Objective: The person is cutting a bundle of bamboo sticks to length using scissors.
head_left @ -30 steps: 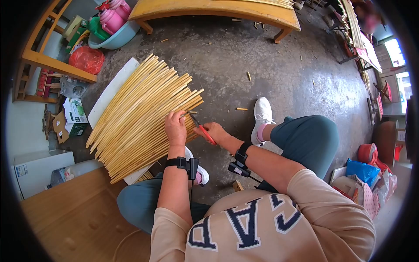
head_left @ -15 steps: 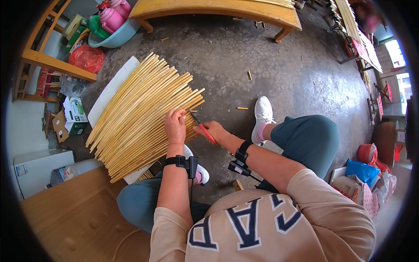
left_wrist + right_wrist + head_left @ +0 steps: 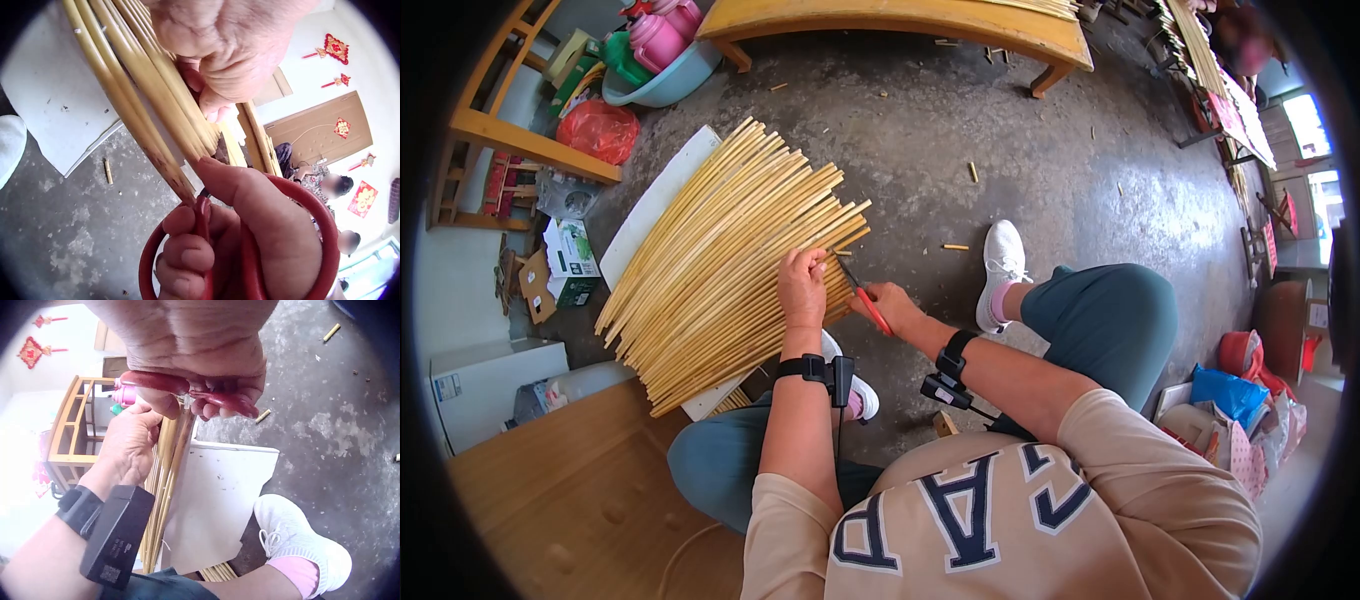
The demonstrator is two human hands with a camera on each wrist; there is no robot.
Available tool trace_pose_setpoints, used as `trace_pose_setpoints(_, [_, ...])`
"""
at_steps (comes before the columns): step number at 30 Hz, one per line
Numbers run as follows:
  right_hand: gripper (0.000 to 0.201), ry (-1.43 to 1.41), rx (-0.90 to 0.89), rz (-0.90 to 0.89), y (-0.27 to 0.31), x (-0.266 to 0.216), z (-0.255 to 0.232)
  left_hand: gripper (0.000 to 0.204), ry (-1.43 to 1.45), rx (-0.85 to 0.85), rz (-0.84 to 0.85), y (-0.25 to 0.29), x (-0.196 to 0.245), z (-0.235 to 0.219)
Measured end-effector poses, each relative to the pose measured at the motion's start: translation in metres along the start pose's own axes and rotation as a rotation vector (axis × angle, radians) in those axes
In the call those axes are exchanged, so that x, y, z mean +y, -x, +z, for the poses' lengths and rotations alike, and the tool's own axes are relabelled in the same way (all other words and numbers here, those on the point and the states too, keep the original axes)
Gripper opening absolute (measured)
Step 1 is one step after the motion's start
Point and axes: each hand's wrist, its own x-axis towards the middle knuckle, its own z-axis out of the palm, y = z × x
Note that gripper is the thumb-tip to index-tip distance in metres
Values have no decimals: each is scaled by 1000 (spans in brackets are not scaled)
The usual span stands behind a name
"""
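Observation:
Long yellow sticks [image 3: 710, 270] lie side by side on a white board [image 3: 662, 190]. My left hand [image 3: 802, 292] is over their near right ends, and in the left wrist view its thumb and finger pinch a stick end. My right hand [image 3: 890, 310] grips red-handled scissors [image 3: 871, 310], their dark blades pointing at the stick ends beside my left fingertips. In the left wrist view the red handles [image 3: 331, 244] are spread around the right hand's fingers and thumb. The right wrist view shows the handles [image 3: 153, 381] under the right hand; the blade tips are hidden there.
Short cut pieces [image 3: 973, 172] lie scattered on the grey floor. A yellow wooden bench [image 3: 880, 32] stands ahead, a blue basin [image 3: 665, 88] with pink flasks at the far left. White shoes [image 3: 1003, 262] flank the work; bags [image 3: 1238, 395] lie at the right.
The scissors and right hand have shifted only slightly, and the view has moved a little. My left hand stays at the stick ends.

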Motion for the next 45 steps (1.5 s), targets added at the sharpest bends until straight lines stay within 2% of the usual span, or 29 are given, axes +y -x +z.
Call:
trace_pose_setpoints(4, [51, -5, -56, 102, -2, -8, -8, 19, 12, -1, 0, 0, 1, -1])
trace_pose_setpoints(8, [51, -29, -50, 68, -1, -9, -8, 19, 20, -7, -9, 0, 0, 0])
trace_pose_setpoints(10, [41, -84, -60, 90, 1, -11, -8, 19, 0, 4, 3, 0, 0, 0])
trace_pose_setpoints(13, [39, -72, -49, 83, 0, -11, -5, 19, 0, -1, 11, 0, -1, 0])
trace_pose_setpoints(20, [39, -12, -10, 16, -1, -7, -2, 18, -20, -29, -5, 0, 5, -2])
trace_pose_setpoints(23, [41, -80, -13, 22, 2, -6, -1, 17, 29, -33, -24, 2, 1, -1])
trace_pose_setpoints(26, [45, -11, -45, 83, 3, 6, -3, 21, 46, -15, 13, 2, 0, 1])
trace_pose_setpoints(28, [49, -83, -29, 81, 3, 9, -5, 26, 136, -33, -128, 2, 0, 1])
trace_pose_setpoints(29, [49, -78, -30, 81, 3, 11, -7, 26, 138, -31, -130, 2, -1, 1])
trace_pose_setpoints(31, [50, -146, -71, 98, 6, 3, -13, 30, 57, -14, -29, 3, 0, 0])
trace_pose_setpoints(37, [53, -5, -82, 51, -6, 5, -9, 29, 21, -47, -17, 1, 1, -3])
trace_pose_setpoints(45, [56, 39, -45, 26, -7, -2, -8, 29, 21, -49, -12, 2, 0, -2])
